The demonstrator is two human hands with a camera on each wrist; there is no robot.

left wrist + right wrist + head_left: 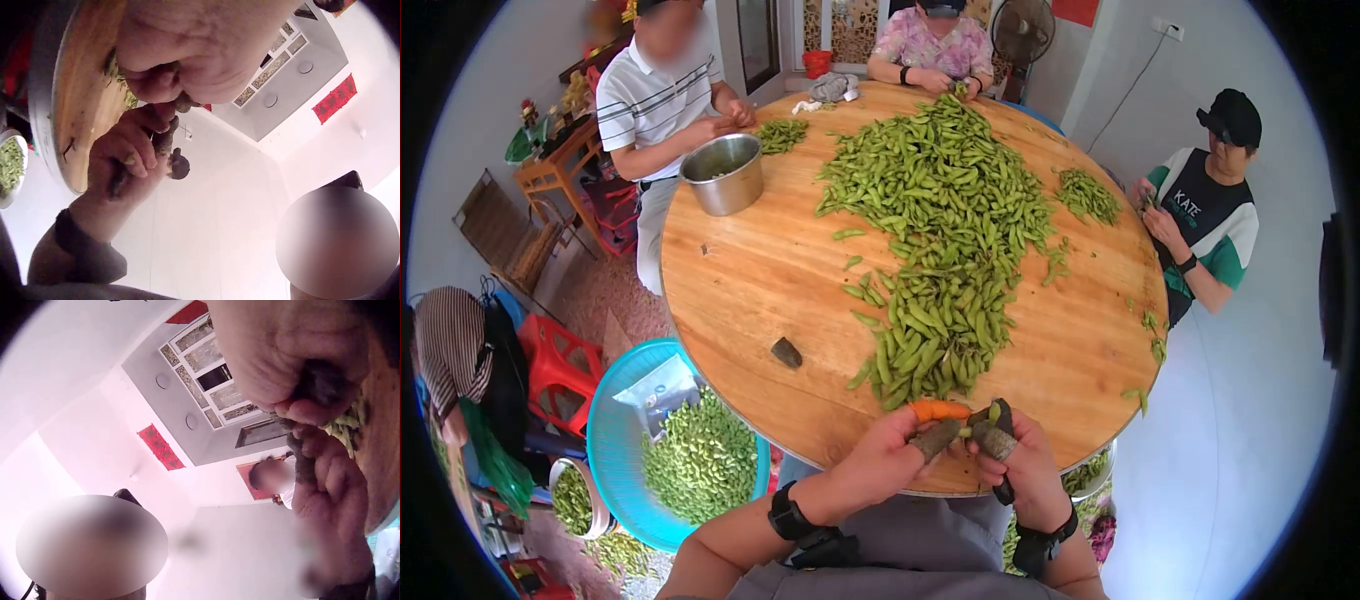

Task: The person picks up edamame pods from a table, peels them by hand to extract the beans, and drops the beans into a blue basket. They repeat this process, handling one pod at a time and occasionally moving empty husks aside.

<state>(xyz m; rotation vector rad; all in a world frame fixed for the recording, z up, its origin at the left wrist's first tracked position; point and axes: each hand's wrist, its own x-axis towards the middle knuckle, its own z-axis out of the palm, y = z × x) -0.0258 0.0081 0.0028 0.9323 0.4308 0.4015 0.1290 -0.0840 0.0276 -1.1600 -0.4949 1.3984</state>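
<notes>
Both hands meet over the near edge of the round wooden table. My left hand wears an orange finger cover and a grey-brown thumb cover. It pinches a small green soybean pod where the two thumbs meet. My right hand, its thumb in a similar cover, curls round a dark-handled tool; its kind I cannot tell. Another bit of green pod shows at the right fingertips. Just beyond the hands lies the heap of green pods.
A loose grey-brown finger cover lies left on the table, near a steel pot. Below left, a blue basin holds shelled beans and a plastic bag. Three people sit round the table. A red stool stands left.
</notes>
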